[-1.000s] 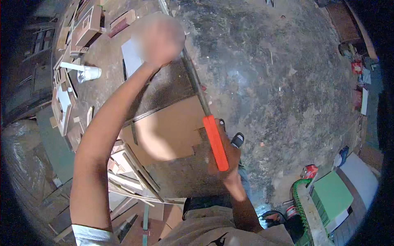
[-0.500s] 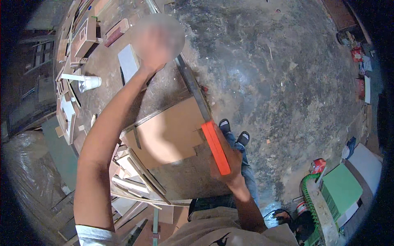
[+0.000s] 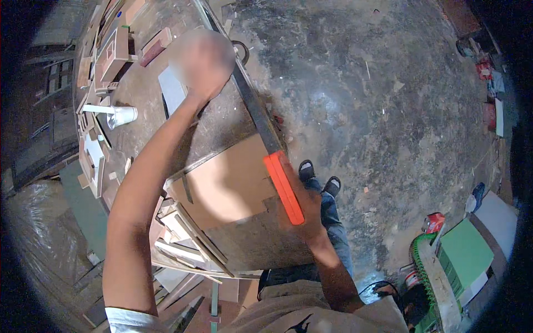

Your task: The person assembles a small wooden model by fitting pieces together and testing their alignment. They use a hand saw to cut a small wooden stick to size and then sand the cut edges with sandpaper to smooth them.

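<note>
This is a workshop, apparently one for woodwork. The broad brown desk (image 3: 141, 83) is worn and cluttered: loose wooden strips (image 3: 202, 238) are heaped at its near end, cut board pieces (image 3: 94, 150) crowd its left edge, and a small open wooden box (image 3: 115, 53) stands at the far left. Near those pieces is a white tub (image 3: 123, 115) with a flat stick across its top. The right hand (image 3: 305, 208) grips a long, orange-handled tool (image 3: 286, 188), probably a saw. To the right, the bare floor (image 3: 344, 100) is stained and speckled with scraps; a green coil (image 3: 420, 261) lies near right, beside a green panel (image 3: 466, 252).
</note>
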A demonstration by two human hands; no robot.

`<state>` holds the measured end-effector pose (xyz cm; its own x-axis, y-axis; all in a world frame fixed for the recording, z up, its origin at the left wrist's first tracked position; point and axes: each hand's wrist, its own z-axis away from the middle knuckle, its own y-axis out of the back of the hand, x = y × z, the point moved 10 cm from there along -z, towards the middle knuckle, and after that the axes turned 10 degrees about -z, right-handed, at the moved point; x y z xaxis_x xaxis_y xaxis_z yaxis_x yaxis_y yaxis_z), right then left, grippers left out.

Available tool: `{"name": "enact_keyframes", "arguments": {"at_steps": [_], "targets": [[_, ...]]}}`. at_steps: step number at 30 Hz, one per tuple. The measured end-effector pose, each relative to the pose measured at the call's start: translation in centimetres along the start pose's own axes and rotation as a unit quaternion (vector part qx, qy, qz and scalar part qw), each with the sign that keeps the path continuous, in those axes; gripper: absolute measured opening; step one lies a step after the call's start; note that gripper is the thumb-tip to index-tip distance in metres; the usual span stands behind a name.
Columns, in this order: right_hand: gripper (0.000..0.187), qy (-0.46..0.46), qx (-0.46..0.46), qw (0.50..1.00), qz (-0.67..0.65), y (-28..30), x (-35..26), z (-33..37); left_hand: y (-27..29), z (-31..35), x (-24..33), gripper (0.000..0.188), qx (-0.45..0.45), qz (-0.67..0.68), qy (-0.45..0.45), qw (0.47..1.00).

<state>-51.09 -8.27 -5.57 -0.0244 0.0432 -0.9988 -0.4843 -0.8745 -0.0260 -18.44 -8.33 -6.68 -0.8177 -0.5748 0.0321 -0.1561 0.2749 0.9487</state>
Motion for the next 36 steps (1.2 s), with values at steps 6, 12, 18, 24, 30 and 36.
{"name": "enact_keyframes", "arguments": {"at_steps": [6,12,18,24,30,36], "targets": [[0.071,0.043,0.02,0.996,0.076,0.4,-0.8,1.1,0.1,0.1,0.4,0.031,-0.006,-0.003,-0.006,1.0],[0.062,0.09,0.054,0.985,0.136,1.7,-2.1,3.6,-0.8,0.2,-0.5,0.03,-0.039,-0.013,0.017,0.999],[0.051,0.106,0.153,0.975,0.122,6.8,-4.3,4.3,-2.8,-0.1,-0.9,0.028,-0.094,-0.015,0.088,0.992],[0.058,0.061,0.18,0.975,0.115,9.2,-4.8,5.9,-3.0,-0.1,-0.7,0.025,-0.146,0.005,0.076,0.986],[0.058,0.066,0.163,0.975,0.137,10.1,-5.7,6.3,-2.6,-1.4,0.4,0.029,-0.178,-0.04,-0.017,0.983],[0.058,0.041,0.168,0.979,0.107,10.7,-5.3,6.8,-4.1,-3.5,1.7,0.025,-0.246,-0.204,-0.215,0.923]]}}
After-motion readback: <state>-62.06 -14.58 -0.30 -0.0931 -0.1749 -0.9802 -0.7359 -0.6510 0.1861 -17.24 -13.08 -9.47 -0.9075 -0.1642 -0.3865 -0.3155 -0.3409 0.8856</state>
